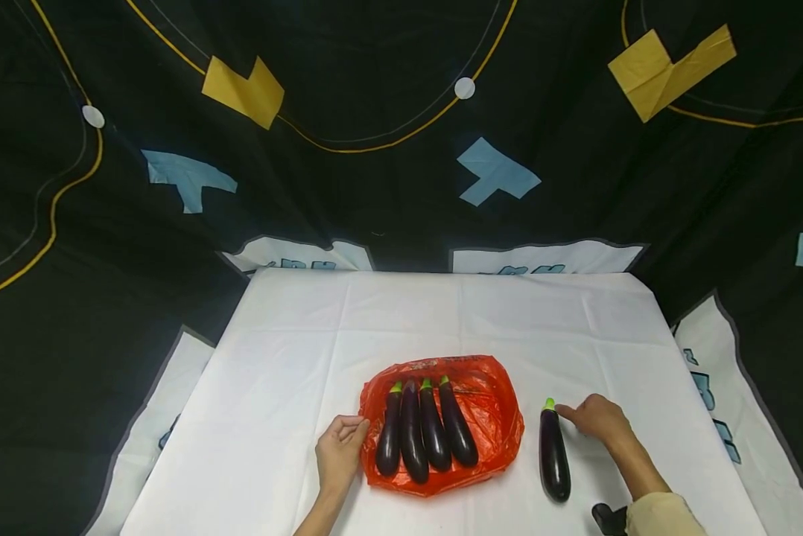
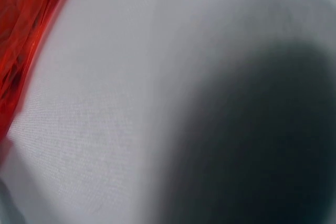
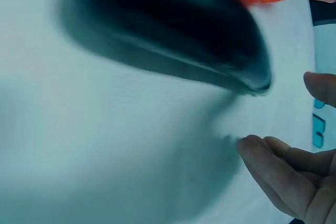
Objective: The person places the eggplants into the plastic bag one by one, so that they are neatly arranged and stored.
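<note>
A red plastic bag lies spread on the white-covered table, with several dark purple eggplants side by side on it, green caps away from me. At the bag's left edge, my left hand pinches the plastic between thumb and fingers. One more eggplant lies on the cloth to the right of the bag. My right hand is beside its green cap, thumb and fingers spread apart in the right wrist view. The left wrist view shows the bag's edge but not the left hand.
White cloth covers the table. Black drapes with yellow and blue tape hang behind and at both sides. A dark object shows beside the right sleeve. A large dark blur fills much of the left wrist view.
</note>
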A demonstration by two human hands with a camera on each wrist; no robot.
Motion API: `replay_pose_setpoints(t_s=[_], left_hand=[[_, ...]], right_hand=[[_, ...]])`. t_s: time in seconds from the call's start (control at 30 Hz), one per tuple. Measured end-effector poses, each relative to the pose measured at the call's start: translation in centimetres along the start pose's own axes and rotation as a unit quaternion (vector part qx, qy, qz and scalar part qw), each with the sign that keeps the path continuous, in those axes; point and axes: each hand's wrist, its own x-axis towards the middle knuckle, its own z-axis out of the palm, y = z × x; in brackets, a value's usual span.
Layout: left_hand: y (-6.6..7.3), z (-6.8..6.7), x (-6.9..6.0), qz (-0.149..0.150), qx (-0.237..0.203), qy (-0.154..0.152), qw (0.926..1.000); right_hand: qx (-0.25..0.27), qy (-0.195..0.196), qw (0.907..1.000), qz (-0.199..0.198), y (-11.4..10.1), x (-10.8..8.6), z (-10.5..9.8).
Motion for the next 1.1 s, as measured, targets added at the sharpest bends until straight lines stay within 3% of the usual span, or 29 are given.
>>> replay_pose_setpoints(t_s=[0.47,0.67,1.1], left_hand=[[-0.2,-0.1,0.0,-0.007,0.011,0.005,0.9999],[-0.2,-0.2,0.0,-0.009,0.013,0.000,0.9999],[0.1,-0.1,0.0,-0.009,0.009,0.002,0.9999]], right_hand=[[0.066,-0.003,0.9978,0.001,1.0,-0.4,3.2],[0.104,-0.015,0.9944,0.010,0.8,-0.4,3.6],[0.118,-0.016,0.9929,0.006,1.0,-0.4,3.4]])
